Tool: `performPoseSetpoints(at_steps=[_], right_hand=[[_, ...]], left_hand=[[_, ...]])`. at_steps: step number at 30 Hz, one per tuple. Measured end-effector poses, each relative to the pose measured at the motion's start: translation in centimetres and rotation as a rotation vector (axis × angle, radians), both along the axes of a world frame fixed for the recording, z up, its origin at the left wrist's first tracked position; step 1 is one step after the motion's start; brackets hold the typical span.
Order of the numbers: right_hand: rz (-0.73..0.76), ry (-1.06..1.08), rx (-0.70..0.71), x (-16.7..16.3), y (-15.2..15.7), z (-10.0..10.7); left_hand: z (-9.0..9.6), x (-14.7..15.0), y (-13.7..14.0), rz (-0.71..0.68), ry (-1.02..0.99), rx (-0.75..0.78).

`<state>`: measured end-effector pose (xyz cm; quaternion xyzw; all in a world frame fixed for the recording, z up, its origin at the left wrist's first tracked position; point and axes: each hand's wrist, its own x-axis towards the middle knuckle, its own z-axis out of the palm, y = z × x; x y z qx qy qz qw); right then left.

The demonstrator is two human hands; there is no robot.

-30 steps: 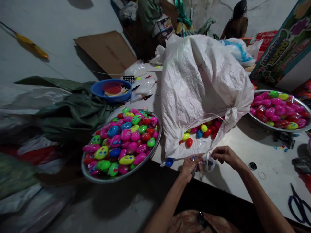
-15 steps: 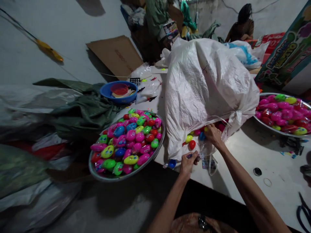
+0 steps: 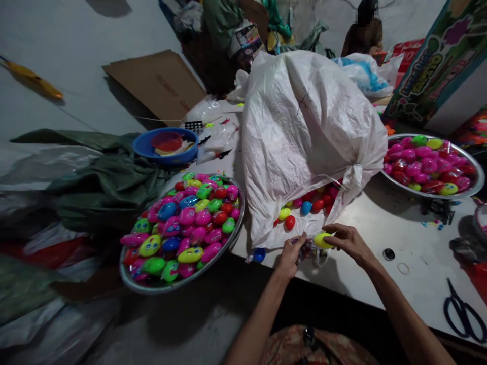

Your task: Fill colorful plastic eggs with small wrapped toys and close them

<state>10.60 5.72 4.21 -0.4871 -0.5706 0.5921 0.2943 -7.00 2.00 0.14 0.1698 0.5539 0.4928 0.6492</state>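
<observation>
A yellow plastic egg (image 3: 322, 240) is pinched between the fingertips of my right hand (image 3: 352, 244), over the table's front edge. Close on its left, my left hand (image 3: 289, 257) is closed on a clear printed plastic wrapper (image 3: 307, 248), partly hidden by the fingers. Behind both hands lies a big white woven sack (image 3: 304, 126), its mouth open toward me. Red, yellow and blue eggs spill from that mouth, among them a red egg (image 3: 289, 222) and a blue egg (image 3: 306, 207). A dark blue round piece (image 3: 259, 254) sits at the table edge.
To my left stands a metal basin (image 3: 239, 235) heaped with wrapped, face-printed eggs. Another basin (image 3: 477, 190) of wrapped eggs is at the right. Scissors (image 3: 462, 314) lie front right. A blue tub (image 3: 140, 152) is back left. A person (image 3: 363, 35) sits at the far end.
My right hand has come out of the sack's mouth toward me with a yellow egg, close to my left hand. My left hand keeps hold of the wrapper. The view has shifted slightly right.
</observation>
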Motion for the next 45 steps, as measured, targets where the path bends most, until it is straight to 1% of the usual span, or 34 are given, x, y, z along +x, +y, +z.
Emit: performPoseSetpoints(at_steps=[2,4,8,10,12,14,18,19,20,21,22,25,26,27,28,29,32,33,35,38,40,43,45], right_hand=[[-0.044,-0.071,0.073,-0.1,-0.4,-0.1],[-0.097,-0.05,0.117,-0.2,-1.1,-0.5],[-0.15,0.134,0.054,-0.5,-2.3,-1.2],[-0.193,0.167,0.006,-0.8,-2.5,-1.4],[-0.253,0.196,-0.006,-1.3,-2.6,-1.5],[-0.309,0.205,0.057,-1.7,-2.8,-1.5],[-0.349,0.071,0.333,-2.2,-3.8,-1.4],[-0.354,0.046,0.372,-2.1,-4.0,-1.4],[-0.368,0.043,0.383,-2.1,-4.3,-1.4],[-0.383,0.064,0.359,-2.0,-4.4,-1.4],[-0.394,0.1,0.304,-1.9,-4.5,-1.4],[-0.383,0.215,0.106,-1.7,-4.5,-1.5],[-0.366,0.231,0.071,-1.6,-4.5,-1.6],[-0.354,0.23,0.07,-1.7,-4.6,-1.7],[-0.357,0.211,0.109,-1.7,-4.7,-1.9],[-0.37,0.175,0.182,-1.8,-4.9,-2.0],[-0.41,0.011,0.471,-2.0,-5.5,-2.6],[-0.412,-0.035,0.543,-2.0,-5.6,-2.7],[-0.394,-0.11,0.628,-1.9,-5.8,-3.0],[-0.335,-0.237,0.722,-1.2,-6.0,-3.3],[-0.315,-0.307,0.754,-0.7,-6.1,-3.3],[-0.356,-0.368,0.698,-0.3,-6.2,-3.2],[-0.318,-0.409,0.67,0.0,-6.2,-3.0]], left_hand=[[0.0,0.5,-0.1,-0.012,0.115,0.02],[0.1,1.0,-0.2,-0.025,0.155,0.04],[0.7,1.7,-0.3,-0.014,0.031,0.099],[1.2,1.9,-0.1,-0.003,-0.014,0.114],[1.6,2.2,0.1,0.009,-0.038,0.111],[1.7,2.4,0.2,0.018,-0.054,0.101],[1.5,2.7,0.0,-0.004,-0.136,0.07],[1.5,2.7,0.0,-0.007,-0.176,0.061],[1.5,2.8,-0.1,-0.008,-0.217,0.054],[1.5,2.8,-0.1,-0.003,-0.252,0.053],[1.6,2.9,-0.2,0.008,-0.277,0.055],[1.7,3.1,-0.2,0.042,-0.28,0.06],[1.6,3.2,-0.3,0.05,-0.261,0.054],[1.6,3.4,-0.4,0.059,-0.242,0.049],[1.5,3.5,-0.5,0.066,-0.228,0.049],[1.4,3.7,-0.6,0.073,-0.223,0.058],[1.2,4.2,-1.1,0.069,-0.268,0.1],[1.1,4.4,-1.2,0.059,-0.286,0.108],[1.0,4.5,-1.3,0.032,-0.313,0.099],[1.1,4.4,-1.4,-0.069,-0.336,0.037],[1.1,4.3,-1.3,-0.127,-0.326,0.006],[1.2,4.5,-1.5,-0.208,-0.266,-0.01],[1.1,4.8,-1.9,-0.31,-0.238,-0.024]])
